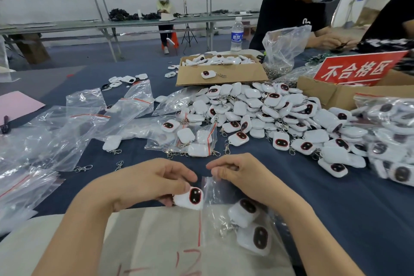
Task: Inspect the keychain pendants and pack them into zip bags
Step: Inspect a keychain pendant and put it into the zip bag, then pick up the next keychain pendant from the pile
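Observation:
My left hand (154, 182) grips a white keychain pendant (190, 198) with a dark red-rimmed face, right at the mouth of a clear zip bag (215, 195). My right hand (235, 171) pinches the top edge of that bag. Two pendants (245, 210) lie inside the bag, near my right wrist. A big heap of loose pendants (268, 114) covers the blue table (336, 208) beyond my hands.
Empty zip bags (89, 119) lie scattered at left; one bag with several pendants (186, 139) sits ahead. A cardboard box (221, 71) of pendants and a red sign (358, 69) stand behind. Filled bags (392, 136) pile at right. A person in black works opposite beside a water bottle (237, 36).

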Motion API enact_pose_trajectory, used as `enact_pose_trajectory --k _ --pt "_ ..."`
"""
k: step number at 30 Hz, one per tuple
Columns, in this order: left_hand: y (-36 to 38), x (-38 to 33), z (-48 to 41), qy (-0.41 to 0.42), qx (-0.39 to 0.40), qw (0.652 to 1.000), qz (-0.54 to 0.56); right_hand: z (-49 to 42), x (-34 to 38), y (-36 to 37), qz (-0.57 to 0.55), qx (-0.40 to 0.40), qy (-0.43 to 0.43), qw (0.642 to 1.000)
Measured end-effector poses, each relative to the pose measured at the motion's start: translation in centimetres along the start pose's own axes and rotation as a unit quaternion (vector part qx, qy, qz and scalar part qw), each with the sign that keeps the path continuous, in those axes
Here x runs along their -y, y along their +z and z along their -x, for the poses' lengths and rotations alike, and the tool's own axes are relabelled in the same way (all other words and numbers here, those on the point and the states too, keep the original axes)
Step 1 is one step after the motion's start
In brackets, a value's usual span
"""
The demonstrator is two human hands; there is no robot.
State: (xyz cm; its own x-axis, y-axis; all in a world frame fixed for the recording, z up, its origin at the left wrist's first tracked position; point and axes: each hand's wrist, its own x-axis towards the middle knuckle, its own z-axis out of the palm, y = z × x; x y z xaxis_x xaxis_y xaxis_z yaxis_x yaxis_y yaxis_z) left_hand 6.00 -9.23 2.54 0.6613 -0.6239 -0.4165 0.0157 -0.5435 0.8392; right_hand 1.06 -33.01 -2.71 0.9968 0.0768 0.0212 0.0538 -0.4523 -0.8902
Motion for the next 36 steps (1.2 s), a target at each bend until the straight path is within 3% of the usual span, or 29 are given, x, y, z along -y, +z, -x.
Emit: enact_pose_trajectory --k 7,15,20,22,25,30,33,36 --pt "0.5 -0.3 -0.4 0.005 0.001 0.999 0.033 0.1 0.2 0.0 -0.052 -0.008 -0.008 0.999" --pt "3.1 -1.1 -2.1 0.038 -0.03 0.984 0.172 -0.1 -0.1 0.0 -0.085 -0.022 -0.016 0.996" --pt "4.2 -2.2 -2.2 0.044 0.08 0.942 0.321 -0.3 -0.1 -0.4 -0.096 -0.039 -0.021 0.994" --pt "4.4 -2.4 -2.2 0.049 0.098 0.945 0.307 -0.2 0.0 -0.6 -0.114 -0.036 -0.019 0.993" --pt "4.2 -2.1 -2.2 0.049 0.064 0.972 0.22 -0.2 0.1 -0.5 -0.103 -0.029 -0.014 0.994" --pt "3.0 -2.2 -0.9 0.026 0.081 0.978 0.19 -0.2 0.7 0.4 -0.117 -0.018 -0.033 0.992" --pt "1.0 -1.2 -0.4 0.015 0.012 0.991 0.131 -0.3 1.1 1.1 -0.077 0.009 -0.047 0.996" --pt "0.0 0.2 -1.6 0.03 -0.188 0.979 0.079 -0.5 1.2 0.8 -0.078 -0.039 -0.056 0.995"
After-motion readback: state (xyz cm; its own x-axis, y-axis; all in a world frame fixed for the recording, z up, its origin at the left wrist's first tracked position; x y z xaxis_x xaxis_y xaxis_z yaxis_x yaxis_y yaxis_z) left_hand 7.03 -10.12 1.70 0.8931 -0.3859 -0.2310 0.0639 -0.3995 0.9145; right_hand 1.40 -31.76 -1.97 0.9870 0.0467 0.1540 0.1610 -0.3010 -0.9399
